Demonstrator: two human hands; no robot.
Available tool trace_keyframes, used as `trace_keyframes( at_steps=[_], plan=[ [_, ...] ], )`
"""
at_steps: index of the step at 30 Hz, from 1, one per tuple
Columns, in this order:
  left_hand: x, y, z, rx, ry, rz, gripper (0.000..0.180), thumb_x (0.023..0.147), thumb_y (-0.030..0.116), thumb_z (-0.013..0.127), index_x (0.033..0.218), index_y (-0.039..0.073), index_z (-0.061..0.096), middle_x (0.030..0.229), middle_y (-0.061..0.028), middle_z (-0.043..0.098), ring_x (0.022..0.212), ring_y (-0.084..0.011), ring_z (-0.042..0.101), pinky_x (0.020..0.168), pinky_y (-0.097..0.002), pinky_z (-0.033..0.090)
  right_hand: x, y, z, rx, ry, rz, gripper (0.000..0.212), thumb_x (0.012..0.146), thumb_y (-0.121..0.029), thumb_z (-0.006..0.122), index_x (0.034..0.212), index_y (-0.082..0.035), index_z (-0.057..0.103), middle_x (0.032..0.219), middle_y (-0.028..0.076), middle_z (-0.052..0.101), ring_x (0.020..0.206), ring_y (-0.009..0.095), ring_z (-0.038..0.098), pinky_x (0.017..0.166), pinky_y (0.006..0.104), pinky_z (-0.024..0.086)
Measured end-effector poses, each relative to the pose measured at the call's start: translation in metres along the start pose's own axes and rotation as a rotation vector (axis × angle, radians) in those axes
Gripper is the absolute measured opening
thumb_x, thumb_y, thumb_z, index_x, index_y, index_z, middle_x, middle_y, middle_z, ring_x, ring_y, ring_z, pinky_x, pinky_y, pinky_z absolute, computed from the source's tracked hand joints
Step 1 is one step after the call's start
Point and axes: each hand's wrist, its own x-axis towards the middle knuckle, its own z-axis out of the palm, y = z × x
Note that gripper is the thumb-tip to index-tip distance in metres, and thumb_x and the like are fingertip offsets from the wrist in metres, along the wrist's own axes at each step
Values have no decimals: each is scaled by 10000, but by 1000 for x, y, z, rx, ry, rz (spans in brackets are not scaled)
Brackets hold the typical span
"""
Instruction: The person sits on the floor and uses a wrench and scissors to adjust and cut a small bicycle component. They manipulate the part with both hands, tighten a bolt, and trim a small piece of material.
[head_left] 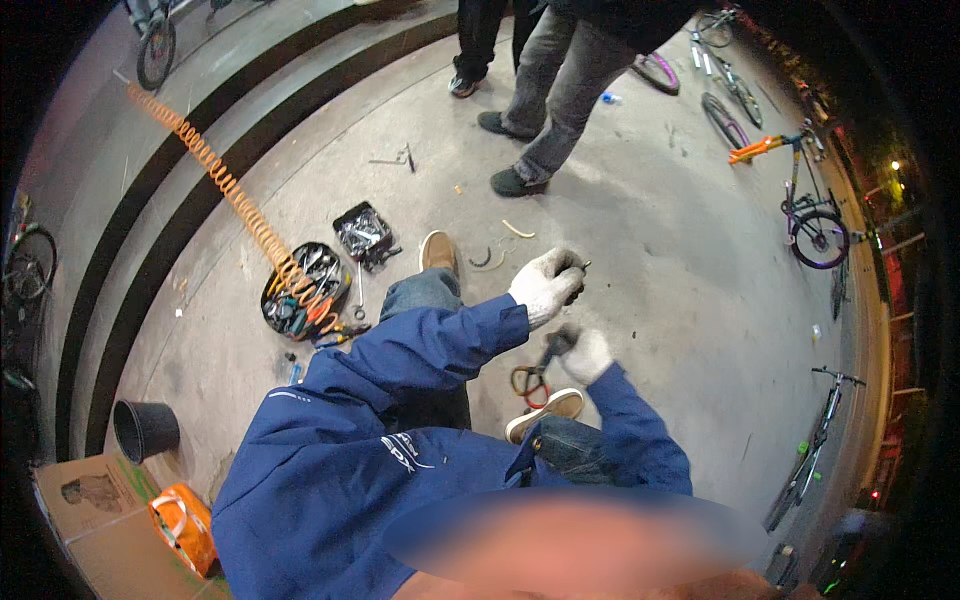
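Blue jacket (360, 440); left hand (547, 287) pinching dark piece (588, 264); right hand (585, 354) gripping looped tool (543, 371) hanging below.

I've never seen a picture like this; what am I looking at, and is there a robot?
No robot: it's a person wearing white gloves. A wide camera on the head looks down, so straight edges bend. The left hand grips a small dark item, too tiny to identify. The right hand holds what look like scissors, slightly blurred. On the floor, to the left, sit a round tool container with an orange coiled hose reaching it, and a black toolbox.
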Motion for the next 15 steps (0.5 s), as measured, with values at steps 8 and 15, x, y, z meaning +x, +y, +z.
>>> trace_keyframes(
  at_steps=[8,15],
  plan=[
    [-25,-6,57,564,21,213,241,1021,222,529,1181,47,571,873,-241,697,858,-444,706,768,-500,559,-72,-121,-97,161,702,14,284,1042,-246,641,942,12,704,611,104,660,520,158,643,524,336,515],
    [-18,4,50,435,159,385,212,1038,160,518,1198,30,568,850,-187,664,795,-328,684,736,-421,544,-49,-91,-64,769,658,-235,205,1055,-127,613,1188,29,621,942,103,714,733,177,685,614,310,571]
  ],
)
